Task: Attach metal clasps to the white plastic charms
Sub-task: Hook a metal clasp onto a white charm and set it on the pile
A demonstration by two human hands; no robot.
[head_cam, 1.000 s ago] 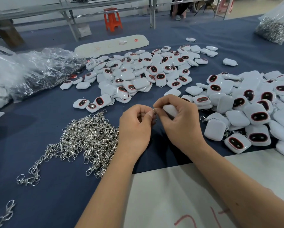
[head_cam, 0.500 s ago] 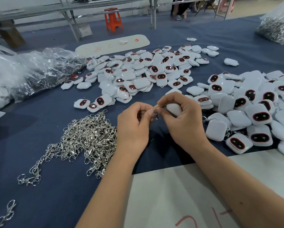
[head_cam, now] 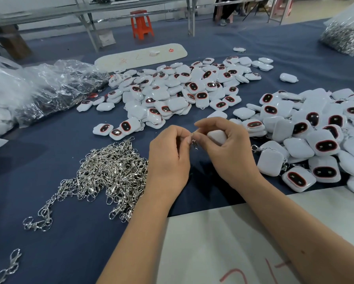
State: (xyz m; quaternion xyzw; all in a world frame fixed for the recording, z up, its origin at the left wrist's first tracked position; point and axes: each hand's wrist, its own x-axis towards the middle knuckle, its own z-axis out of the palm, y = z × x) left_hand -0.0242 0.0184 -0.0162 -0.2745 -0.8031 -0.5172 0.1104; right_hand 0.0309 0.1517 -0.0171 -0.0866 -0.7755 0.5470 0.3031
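Two hands meet above the bench (head_cam: pixel 73 232): right hand (head_cam: pixel 231 154) curls round a white charm (head_cam: pixel 217 136), left hand (head_cam: pixel 169 158) pinches a metal clasp (head_cam: pixel 193 140) at its ring. Charm looks light, rigid, glossy-slick, so hold the flat faces. Clasp is small and stiff; the joint is probably at the charm's loop, hidden.

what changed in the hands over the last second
Little: the left hand still pinches the metal clasp against the white charm gripped by the right hand. The clasp now dangles lower between the fingers. The clasp pile stayed put.
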